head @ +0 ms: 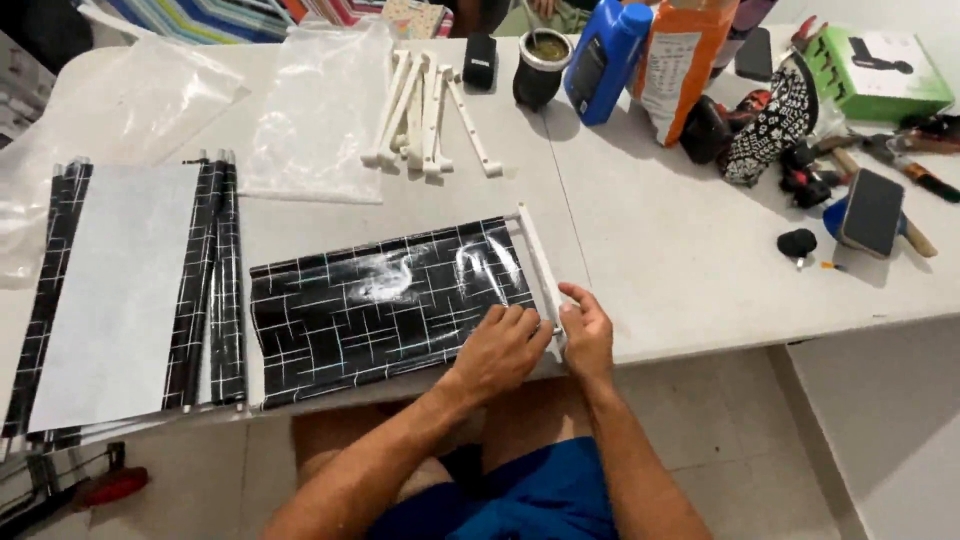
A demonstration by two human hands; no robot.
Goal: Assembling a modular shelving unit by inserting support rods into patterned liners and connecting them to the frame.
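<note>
A glossy black panel with a white grid pattern [380,300] lies on the grey table [690,250], its right end fitted with a white plastic bar [537,262]. My left hand [500,350] presses on the panel's near right corner, fingers curled against the bar. My right hand [587,330] grips the near end of the same white bar from the right side. The two hands almost touch at the table's front edge.
A stack of similar black panels under a white sheet [120,300] lies at the left. Several loose white bars [425,115] and clear plastic bags [320,110] sit behind. A cup [540,65], blue bottle [605,60], orange pack [685,65], green box [880,65] and tools crowd the far right.
</note>
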